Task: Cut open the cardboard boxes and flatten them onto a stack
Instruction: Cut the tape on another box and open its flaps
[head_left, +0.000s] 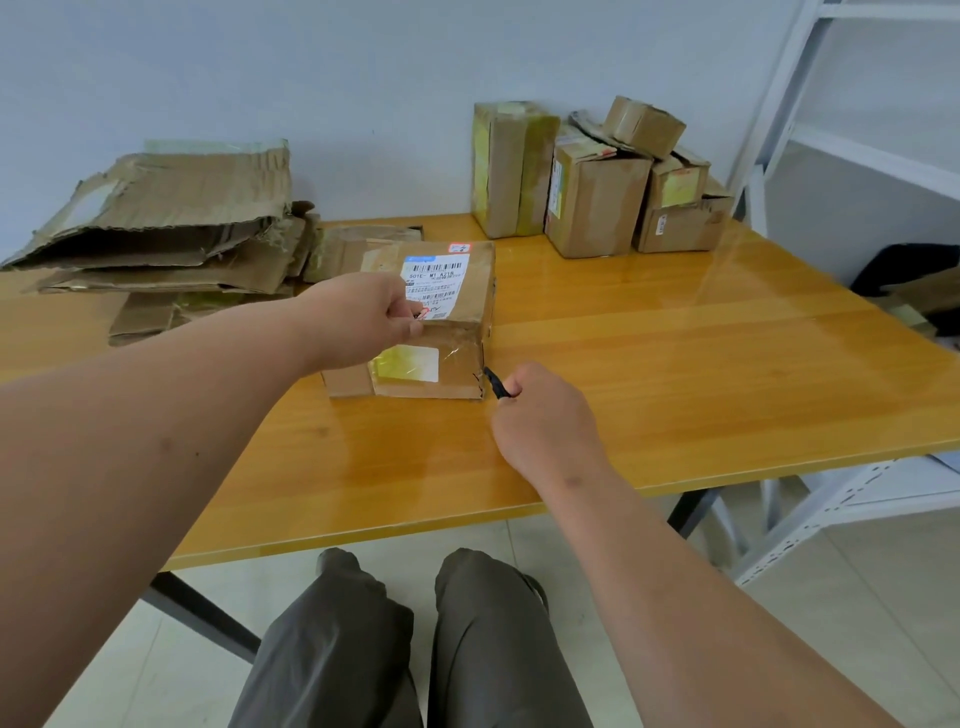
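Observation:
A taped cardboard box (452, 332) with a white shipping label on top stands in the middle of the wooden table (675, 374). My left hand (363, 317) grips the box's near top edge, fingers curled over the label. My right hand (540, 415) holds a black cutter (496, 384), whose tip touches the box's lower right front corner. A stack of flattened cardboard (166, 239) lies at the back left of the table.
Several taped, unopened boxes (592, 182) stand against the wall at the back right. A white metal shelf (857, 156) rises to the right of the table. My legs are below the near table edge.

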